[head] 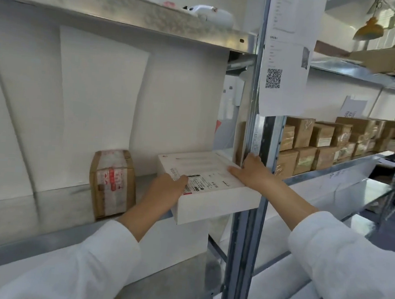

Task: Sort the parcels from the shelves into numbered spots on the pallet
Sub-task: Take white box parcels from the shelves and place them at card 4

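Early days: left hand (168,189) and right hand (252,171) each curl a grip round the white box (212,189), half off the shelf (49,209); brown parcel (112,183) waits, pallet unseen.

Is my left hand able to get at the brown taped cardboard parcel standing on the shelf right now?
Probably not yet: the left hand grips the flat white box. Once freed, yes; the brown taped cardboard parcel stands beside it with nothing between.

Label print on white box (213,180) beside left hand (170,185): too small to read. Left fingers hidden under box. Paper sheet (288,51) above right hand (252,170): text blurred.
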`<state>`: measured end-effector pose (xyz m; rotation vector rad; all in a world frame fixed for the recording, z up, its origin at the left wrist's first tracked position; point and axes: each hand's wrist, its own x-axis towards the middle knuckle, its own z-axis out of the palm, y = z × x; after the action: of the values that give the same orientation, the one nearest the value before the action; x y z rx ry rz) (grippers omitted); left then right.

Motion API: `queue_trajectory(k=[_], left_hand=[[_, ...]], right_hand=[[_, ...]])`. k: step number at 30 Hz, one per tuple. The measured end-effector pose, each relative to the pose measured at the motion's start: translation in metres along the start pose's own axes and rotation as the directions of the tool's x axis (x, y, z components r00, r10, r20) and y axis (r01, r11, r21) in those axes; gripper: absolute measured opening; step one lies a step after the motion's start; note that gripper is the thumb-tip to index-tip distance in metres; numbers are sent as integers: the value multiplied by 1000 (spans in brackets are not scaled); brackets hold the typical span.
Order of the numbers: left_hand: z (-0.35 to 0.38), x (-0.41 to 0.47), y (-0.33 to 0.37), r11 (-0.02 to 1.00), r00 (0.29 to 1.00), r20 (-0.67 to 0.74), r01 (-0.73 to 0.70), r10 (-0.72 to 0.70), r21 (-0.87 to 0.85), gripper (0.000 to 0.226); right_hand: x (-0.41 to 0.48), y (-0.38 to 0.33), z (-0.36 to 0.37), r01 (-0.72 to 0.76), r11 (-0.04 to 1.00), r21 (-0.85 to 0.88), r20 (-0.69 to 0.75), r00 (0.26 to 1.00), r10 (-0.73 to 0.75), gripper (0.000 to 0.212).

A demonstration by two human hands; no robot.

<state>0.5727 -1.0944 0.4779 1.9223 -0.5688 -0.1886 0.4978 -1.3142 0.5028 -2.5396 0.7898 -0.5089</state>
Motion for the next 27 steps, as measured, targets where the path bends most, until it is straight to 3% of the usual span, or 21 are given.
queue_trajectory(k=[2, 5, 9, 14, 19, 27], left_hand=[[0, -2, 1, 999, 1000, -5, 13, -13, -32, 32], [4, -13, 4, 996, 998, -37, 48, -51, -80, 26], [13, -30, 5, 971, 988, -101, 95, -119, -219, 21], [16, -64, 17, 944, 980, -124, 109, -154, -312, 20], [15, -100, 36, 939, 967, -219, 51, -132, -340, 18], [-12, -161, 62, 941, 923, -383, -151, 25, -303, 17]], right_hand=[[-6, 0, -2, -108, 994, 21, 66, 992, 106, 75], [-11, 6, -7, -193, 978, 78, 229, 958, 171, 78], [-15, 19, -9, -284, 883, 374, 317, 934, 166, 81], [-46, 30, -9, -241, 814, 528, 296, 951, 90, 73], [-78, 42, -20, -186, 761, 621, 278, 960, 8, 51], [-128, 20, -47, -38, 682, 730, 199, 967, -160, 56]])
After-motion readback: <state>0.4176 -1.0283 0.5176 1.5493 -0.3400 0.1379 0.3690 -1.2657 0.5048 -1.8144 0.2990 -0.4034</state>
